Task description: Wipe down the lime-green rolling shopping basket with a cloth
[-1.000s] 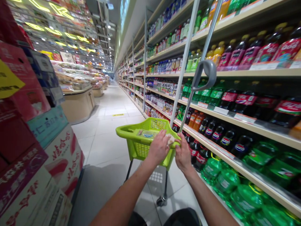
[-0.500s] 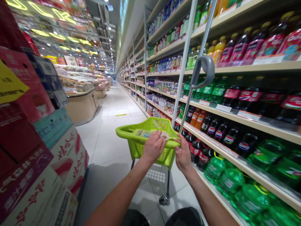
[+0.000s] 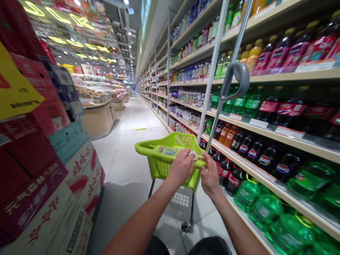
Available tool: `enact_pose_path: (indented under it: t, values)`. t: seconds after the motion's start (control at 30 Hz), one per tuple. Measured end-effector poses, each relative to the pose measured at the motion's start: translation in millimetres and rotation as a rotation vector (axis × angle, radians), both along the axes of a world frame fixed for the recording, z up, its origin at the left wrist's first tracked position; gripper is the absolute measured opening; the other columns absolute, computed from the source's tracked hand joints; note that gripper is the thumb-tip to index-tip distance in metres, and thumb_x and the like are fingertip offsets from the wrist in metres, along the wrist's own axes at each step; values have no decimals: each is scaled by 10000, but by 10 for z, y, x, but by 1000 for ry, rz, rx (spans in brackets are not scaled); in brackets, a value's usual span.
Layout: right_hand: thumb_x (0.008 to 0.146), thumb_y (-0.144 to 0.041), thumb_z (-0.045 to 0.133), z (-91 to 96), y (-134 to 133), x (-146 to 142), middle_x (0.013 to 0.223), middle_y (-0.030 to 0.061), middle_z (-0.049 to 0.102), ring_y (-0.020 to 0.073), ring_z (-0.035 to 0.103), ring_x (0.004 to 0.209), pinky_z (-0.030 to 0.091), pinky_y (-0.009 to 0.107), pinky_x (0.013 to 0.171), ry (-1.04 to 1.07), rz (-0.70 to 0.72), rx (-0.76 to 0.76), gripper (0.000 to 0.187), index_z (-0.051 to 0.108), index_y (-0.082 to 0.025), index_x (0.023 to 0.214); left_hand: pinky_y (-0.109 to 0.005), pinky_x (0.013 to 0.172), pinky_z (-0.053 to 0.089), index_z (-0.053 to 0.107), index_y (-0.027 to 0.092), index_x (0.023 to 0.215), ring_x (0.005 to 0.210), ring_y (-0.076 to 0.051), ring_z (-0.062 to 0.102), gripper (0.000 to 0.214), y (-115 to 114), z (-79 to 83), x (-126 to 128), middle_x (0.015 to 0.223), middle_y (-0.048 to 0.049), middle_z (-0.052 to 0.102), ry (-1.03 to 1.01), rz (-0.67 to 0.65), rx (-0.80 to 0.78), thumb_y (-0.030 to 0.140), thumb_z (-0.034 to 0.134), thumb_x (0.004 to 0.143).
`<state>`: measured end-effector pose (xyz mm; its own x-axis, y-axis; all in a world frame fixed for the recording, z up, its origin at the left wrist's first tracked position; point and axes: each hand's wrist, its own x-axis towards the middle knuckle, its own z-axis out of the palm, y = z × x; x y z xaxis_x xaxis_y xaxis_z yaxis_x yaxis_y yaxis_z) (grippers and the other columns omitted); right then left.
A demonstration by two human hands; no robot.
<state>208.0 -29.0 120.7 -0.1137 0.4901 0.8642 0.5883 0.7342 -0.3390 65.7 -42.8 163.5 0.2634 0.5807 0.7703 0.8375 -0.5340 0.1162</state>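
A small lime-green shopping cart [image 3: 159, 166] stands in front of me, its handle bar [image 3: 146, 148] towards me. My left hand [image 3: 182, 167] is closed on a crumpled pale cloth [image 3: 194, 154] and presses it against the right part of the handle. Close beside it, my right hand [image 3: 211, 175] grips the handle's right corner between thumb and fingers. A printed label [image 3: 170, 151] shows on the handle panel, left of my left hand. The cart's front caster wheel [image 3: 187, 226] rests on the floor.
Shelves of bottled drinks [image 3: 265, 129] run along the right, close to the cart. A grey loop-handled pole [image 3: 235, 81] leans there. Stacked drink cartons [image 3: 34, 170] rise at the left. A beige display counter [image 3: 99, 120] stands farther along the tiled aisle [image 3: 124, 163].
My left hand with the cloth has slid a little to the right along the handle, nearer my right hand. The right hand keeps its grip. The whole view has shifted slightly.
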Motion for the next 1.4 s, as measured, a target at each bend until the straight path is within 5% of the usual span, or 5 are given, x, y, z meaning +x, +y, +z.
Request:
enact_pose_path:
  t: [0.2, 0.53, 0.8, 1.07, 1.4]
  values:
    - [874, -296, 312, 13, -11, 3, 1170, 100, 513, 216, 523, 1005, 368, 462, 902, -47, -1, 18, 455, 260, -220, 1319, -449, 888, 396, 627, 177, 793, 1011, -242, 447, 190, 60, 45, -626, 1027, -98, 513, -237, 408, 131, 263, 457, 796]
    - [874, -309, 317, 59, 43, 10, 1088, 91, 565, 214, 540, 959, 402, 435, 846, -20, -19, 25, 435, 309, -211, 1297, -446, 977, 355, 589, 225, 1014, 1142, -222, 422, 249, -47, -6, -67, 1124, -45, 584, 62, 38, 44, 299, 452, 820]
    - [874, -275, 315, 65, -3, -35, 1049, 77, 583, 204, 518, 974, 369, 418, 870, -71, -16, 57, 426, 313, -211, 1294, -436, 942, 410, 637, 177, 888, 1084, -223, 474, 228, 96, -35, -917, 1063, -70, 623, -190, 338, 95, 234, 426, 824]
    - [878, -276, 304, 115, 7, -212, 982, 63, 626, 196, 546, 902, 294, 428, 887, -136, -88, 36, 417, 321, -192, 1286, -358, 957, 420, 598, 158, 959, 1088, -181, 480, 231, -7, -38, -141, 1072, -58, 614, 84, -22, 109, 165, 409, 826]
    - [872, -252, 308, 57, 112, 33, 956, 42, 632, 196, 540, 943, 300, 411, 916, -192, -50, 45, 424, 310, -211, 1294, -400, 930, 437, 623, 157, 870, 1029, -200, 505, 186, 164, 8, -735, 1021, -72, 626, -121, 248, 97, 155, 452, 797]
